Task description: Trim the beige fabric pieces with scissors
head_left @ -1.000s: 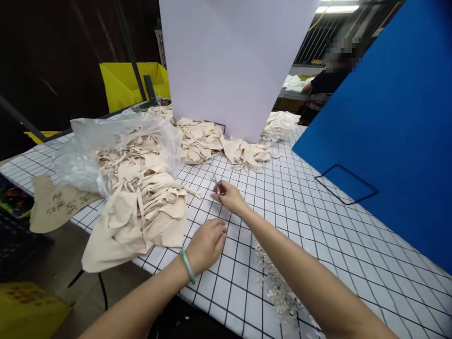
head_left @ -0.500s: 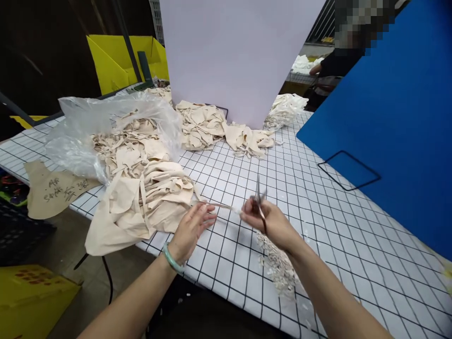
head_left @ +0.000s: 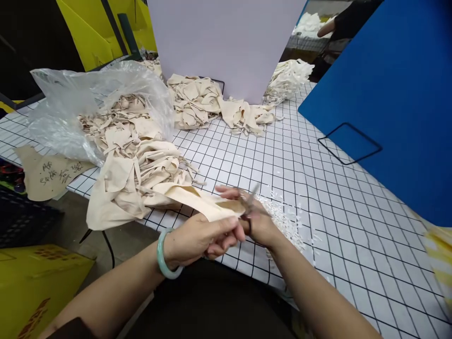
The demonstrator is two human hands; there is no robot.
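Note:
My left hand [head_left: 206, 238], with a pale green bangle at its wrist, pinches the edge of a cream fabric piece [head_left: 192, 197]. That piece stretches from the heap of cream cloth pieces [head_left: 123, 136] on the left to between my hands. Metal scissors [head_left: 252, 200] are in my right hand [head_left: 260, 225], at the right end of the fabric; their blades are blurred and point up and away. Some right-hand fingers reach behind the cloth. Small white clippings [head_left: 287, 223] lie scattered on the table just beyond my right hand.
A clear plastic bag [head_left: 60, 108] surrounds part of the heap on the grid-patterned table [head_left: 219, 160]. More cream pieces [head_left: 194, 99] lie at the back before a pale upright panel [head_left: 226, 42]. A blue panel [head_left: 395, 103] stands right. Another person's hand [head_left: 326, 29] shows behind.
My left hand moved right and now grips a cream fabric piece near the scissors; before, its fingers were loosely extended beside a thin strip stretching to my right hand. The view tilted downward.

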